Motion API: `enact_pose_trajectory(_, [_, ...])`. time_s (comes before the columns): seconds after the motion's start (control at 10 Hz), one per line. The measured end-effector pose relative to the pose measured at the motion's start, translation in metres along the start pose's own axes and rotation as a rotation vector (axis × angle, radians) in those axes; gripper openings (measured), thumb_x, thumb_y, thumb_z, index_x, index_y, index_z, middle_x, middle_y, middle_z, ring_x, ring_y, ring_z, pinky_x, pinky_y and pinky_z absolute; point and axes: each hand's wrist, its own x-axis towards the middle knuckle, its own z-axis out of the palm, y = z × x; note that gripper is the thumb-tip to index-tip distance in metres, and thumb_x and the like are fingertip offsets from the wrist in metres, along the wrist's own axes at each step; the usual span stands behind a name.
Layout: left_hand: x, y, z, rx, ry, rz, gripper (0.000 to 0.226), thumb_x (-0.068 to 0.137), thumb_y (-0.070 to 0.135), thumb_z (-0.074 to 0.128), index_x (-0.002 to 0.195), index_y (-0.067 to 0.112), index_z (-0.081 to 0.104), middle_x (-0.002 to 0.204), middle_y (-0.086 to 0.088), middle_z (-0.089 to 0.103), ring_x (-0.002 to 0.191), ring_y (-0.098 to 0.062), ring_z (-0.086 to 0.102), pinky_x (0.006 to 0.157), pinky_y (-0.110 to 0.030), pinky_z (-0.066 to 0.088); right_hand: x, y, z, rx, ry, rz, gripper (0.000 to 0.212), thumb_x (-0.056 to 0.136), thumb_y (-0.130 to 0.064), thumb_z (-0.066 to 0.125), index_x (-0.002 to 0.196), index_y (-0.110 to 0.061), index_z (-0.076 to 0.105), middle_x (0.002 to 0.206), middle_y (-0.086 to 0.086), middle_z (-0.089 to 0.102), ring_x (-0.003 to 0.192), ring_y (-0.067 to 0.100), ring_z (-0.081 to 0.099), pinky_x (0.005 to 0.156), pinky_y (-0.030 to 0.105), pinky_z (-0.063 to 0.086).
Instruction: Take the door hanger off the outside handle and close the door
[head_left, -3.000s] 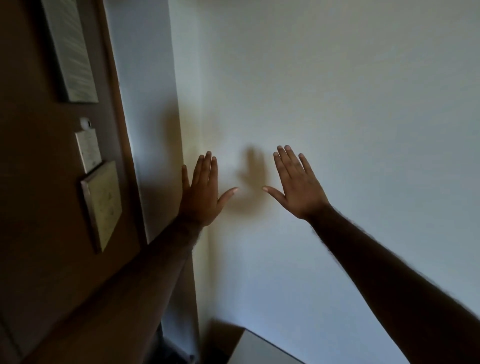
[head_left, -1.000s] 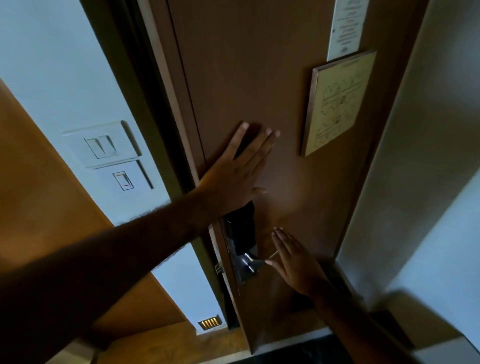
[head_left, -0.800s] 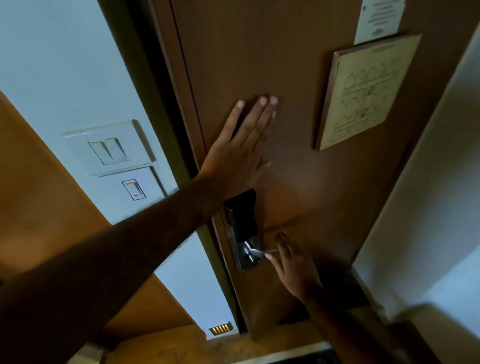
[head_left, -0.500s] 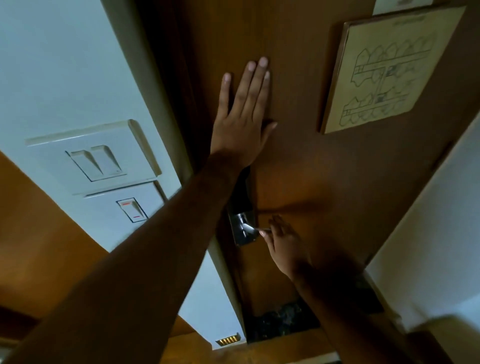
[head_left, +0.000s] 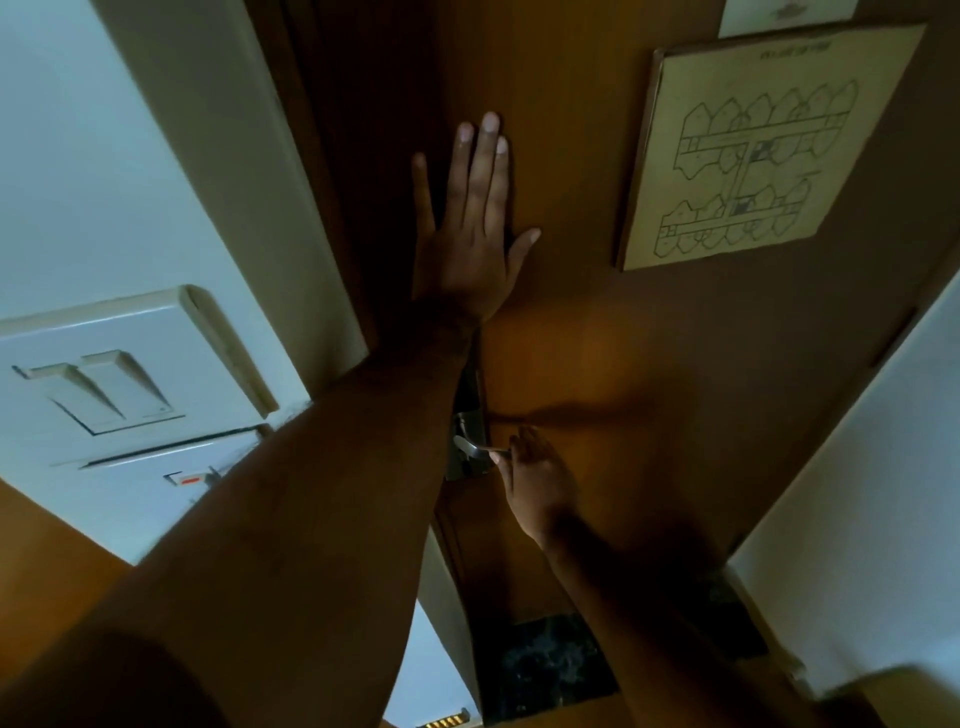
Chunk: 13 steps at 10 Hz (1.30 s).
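Two hands: left hand (head_left: 470, 244) flat, fingers spread, on door (head_left: 597, 338); right hand (head_left: 540, 480) grip around handle (head_left: 475, 448).

left forearm (head_left: 311, 519) crossing before handle (head_left: 475, 449)

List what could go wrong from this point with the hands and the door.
1. The left hand lies flat on the door close to the latch edge by the frame; if it slid toward that edge, fingers might get pinched.
2. The right hand touches the metal handle only with its fingertips, so it may slip off.
3. No door hanger is visible here; it may still be outside.
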Motion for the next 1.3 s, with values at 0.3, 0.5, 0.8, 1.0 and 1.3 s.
enact_pose_trajectory(0.3, [0.003,0.001,0.014,-0.035,-0.004,-0.012,0.087,0.105,0.07,0.03,0.165,0.007,0.02,0.172,-0.012,0.022,0.16,-0.032,0.023,0.126,-0.064,0.013,0.006,0.003,0.004,0.019,0.02,-0.036,0.059,0.111,-0.047,0.026,0.148,-0.008,0.051,0.159,0.014,0.046,0.152,0.026,0.035,0.125,0.036,0.026])
enact_pose_trajectory(0.5, [0.003,0.002,0.015,-0.009,-0.041,-0.004,0.087,0.105,0.07,0.029,0.165,0.007,0.018,0.173,-0.012,0.019,0.16,-0.032,0.021,0.125,-0.065,0.013,0.014,0.011,-0.018,-0.041,-0.021,-0.158,0.068,0.11,-0.053,0.024,0.161,-0.007,0.026,0.17,0.013,0.023,0.158,0.026,0.017,0.128,0.038,0.012])
enact_pose_trajectory(0.8, [0.006,0.001,-0.018,-0.077,-0.234,0.02,0.103,0.099,0.081,0.022,0.166,0.005,0.008,0.176,-0.012,0.004,0.163,-0.032,0.008,0.127,-0.066,0.011,0.016,0.074,-0.176,-0.278,0.255,-0.227,0.082,0.101,-0.057,0.05,0.16,-0.003,0.028,0.166,0.018,0.031,0.155,0.032,0.026,0.126,0.05,0.026])
enact_pose_trajectory(1.0, [0.019,-0.001,-0.068,-0.297,-0.521,-0.03,0.108,0.09,0.087,0.006,0.167,0.011,-0.003,0.174,-0.004,-0.019,0.162,-0.025,-0.018,0.129,-0.063,-0.003,0.003,0.073,-0.304,-0.418,0.362,-0.181,0.083,0.103,-0.053,0.045,0.161,0.001,0.021,0.168,0.021,0.022,0.157,0.034,0.018,0.127,0.055,0.022])
enact_pose_trajectory(1.3, [0.056,-0.02,-0.148,-0.496,-0.505,-0.04,0.117,0.079,0.088,0.0,0.167,0.011,0.0,0.176,-0.005,-0.009,0.163,-0.021,-0.009,0.132,-0.054,0.0,-0.018,0.047,-0.425,-0.451,0.568,-0.148,0.091,0.1,-0.061,0.049,0.158,0.004,0.026,0.167,0.024,0.025,0.156,0.037,0.02,0.127,0.054,0.019])
